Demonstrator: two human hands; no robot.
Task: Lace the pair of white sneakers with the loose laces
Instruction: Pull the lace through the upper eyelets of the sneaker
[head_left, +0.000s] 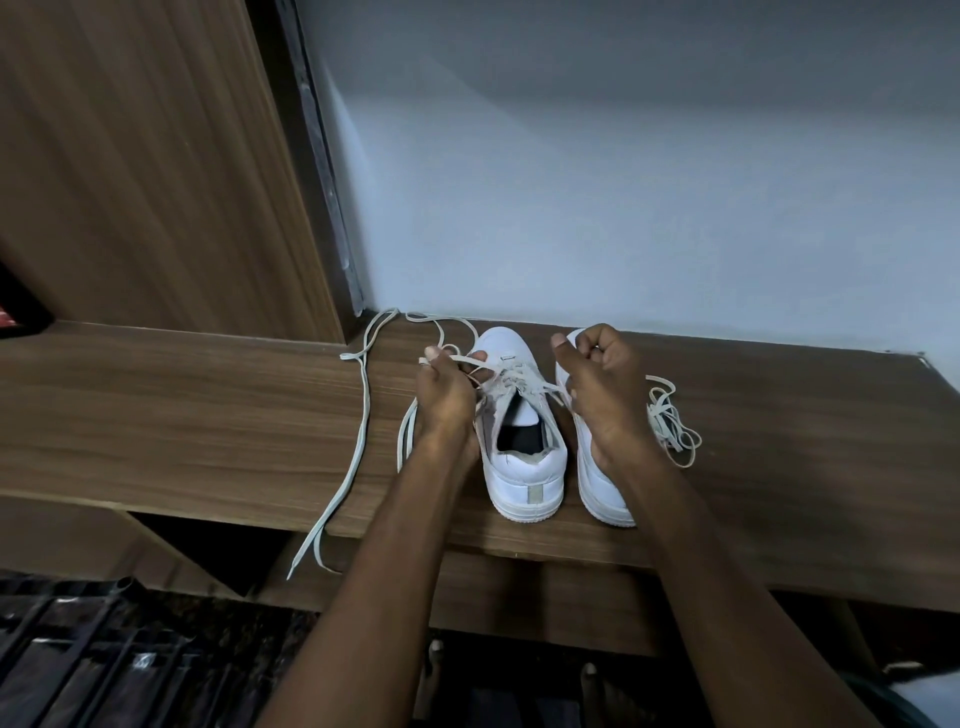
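Two white sneakers stand side by side on a wooden shelf (208, 415), heels toward me. The left sneaker (522, 467) has a lace crossing its upper eyelets. My left hand (444, 387) grips one end of that lace at the shoe's left side. My right hand (602, 384) is curled over the right sneaker (592, 467) and grips the other end, which runs taut from the left shoe's eyelets. A long stretch of lace (358, 415) trails left across the shelf and hangs over its front edge. A bunched loose lace (672, 426) lies to the right of the shoes.
A pale wall (623, 182) rises right behind the shoes. A tall wooden panel (145, 156) stands at the left. Dark railing bars (78, 649) and the floor lie below the shelf's front edge, where toes (589, 675) show.
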